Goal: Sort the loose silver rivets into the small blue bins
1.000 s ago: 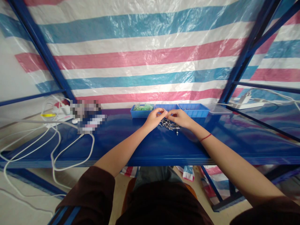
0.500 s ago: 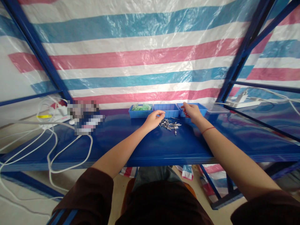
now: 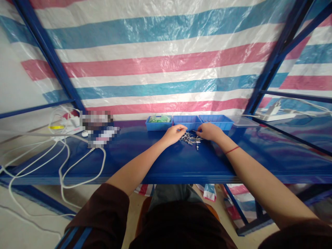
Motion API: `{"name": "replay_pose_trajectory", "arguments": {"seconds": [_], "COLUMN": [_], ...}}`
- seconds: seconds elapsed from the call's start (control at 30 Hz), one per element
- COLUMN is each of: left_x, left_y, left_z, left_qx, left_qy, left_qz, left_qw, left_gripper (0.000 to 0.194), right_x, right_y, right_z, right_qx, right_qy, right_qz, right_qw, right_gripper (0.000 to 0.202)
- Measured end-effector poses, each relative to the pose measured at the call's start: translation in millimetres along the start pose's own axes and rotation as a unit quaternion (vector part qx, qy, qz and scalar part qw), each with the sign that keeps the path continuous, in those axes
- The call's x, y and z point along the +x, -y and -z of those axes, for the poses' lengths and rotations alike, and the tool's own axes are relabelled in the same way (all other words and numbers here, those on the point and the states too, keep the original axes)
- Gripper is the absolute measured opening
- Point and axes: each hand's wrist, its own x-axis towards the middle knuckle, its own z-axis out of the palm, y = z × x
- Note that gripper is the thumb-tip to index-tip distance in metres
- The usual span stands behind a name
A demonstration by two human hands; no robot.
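Note:
A loose pile of small metal pins (image 3: 190,139) lies on the blue table, in front of three blue bins. My left hand (image 3: 175,134) is at the pile's left edge, its fingers curled together; whatever they hold is too small to make out. At the pile's right edge is my right hand (image 3: 209,132), fingertips pinched near one pin. The left bin (image 3: 159,127) holds green packets in clear plastic. Behind my hands are the middle bin (image 3: 187,120) and the right bin (image 3: 220,123), which has a few small pieces in it.
White cables and a power strip (image 3: 71,129) lie at the left beside a pixelated item. A clear lid (image 3: 245,121) sits right of the bins. Another power strip (image 3: 278,114) is at the far right. Blue frame posts rise on both sides.
My right hand has moved from over the right bin down and towards me to the pile. My left hand stays by the pile. The view has shifted slightly.

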Motion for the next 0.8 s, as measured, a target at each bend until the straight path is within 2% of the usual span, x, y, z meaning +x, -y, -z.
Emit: {"name": "replay_pose_trajectory", "arguments": {"seconds": [0.27,0.47,0.63,0.8], "left_x": [-3.3,-3.9,-4.3,-3.6], "left_y": [-3.7,-3.6,-5.5,-4.2], "left_z": [-0.2,-0.3,-0.1,-0.9], "left_qx": [0.013,0.011,0.015,0.017], "left_qy": [0.021,0.031,0.037,0.046], "left_qz": [0.005,0.001,-0.003,-0.003], "left_qw": [1.0,0.999,0.999,0.999], "left_gripper": [0.023,0.023,0.022,0.022], "right_x": [4.2,-0.5,-1.9,1.2], "right_y": [-0.7,1.7,4.4,3.4], "right_z": [-4.9,-1.9,-2.2,-6.3], "right_qx": [0.038,0.077,0.05,0.047], "right_qy": [-0.014,-0.081,-0.041,-0.032], "right_qz": [0.029,-0.035,-0.057,-0.041], "right_qw": [0.999,0.993,0.996,0.998], "right_gripper": [0.02,0.025,0.029,0.021]}}
